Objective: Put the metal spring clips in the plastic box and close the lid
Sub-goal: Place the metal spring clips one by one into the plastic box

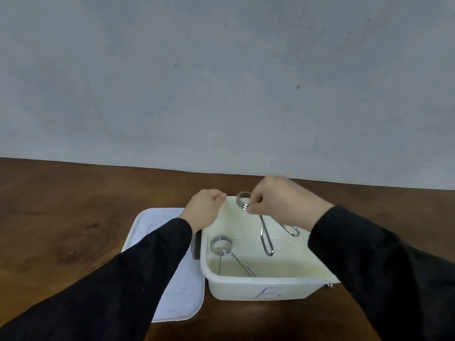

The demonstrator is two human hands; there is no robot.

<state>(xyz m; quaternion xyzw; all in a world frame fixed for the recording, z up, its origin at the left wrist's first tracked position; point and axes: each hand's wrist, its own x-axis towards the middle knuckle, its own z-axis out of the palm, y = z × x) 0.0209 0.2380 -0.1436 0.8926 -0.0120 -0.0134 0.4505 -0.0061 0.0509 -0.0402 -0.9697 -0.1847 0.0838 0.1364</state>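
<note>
Two spring clips [256, 222] – one pinched, seemingly; box [261, 289]

View, single: head-worn wide-angle camera, above and behind the person's forearms, facing forward and slightly down. Upper half of frame: grey wall [221, 70], seen nearly square-on. Lower half: brown wooden table [61, 205], its far edge meeting the wall in a line that sags toward the right. Range: close; both sleeves enter from the bottom corners, and the hands work near frame centre over a white plastic box [258, 289]. No second view; nothing shared.
</note>
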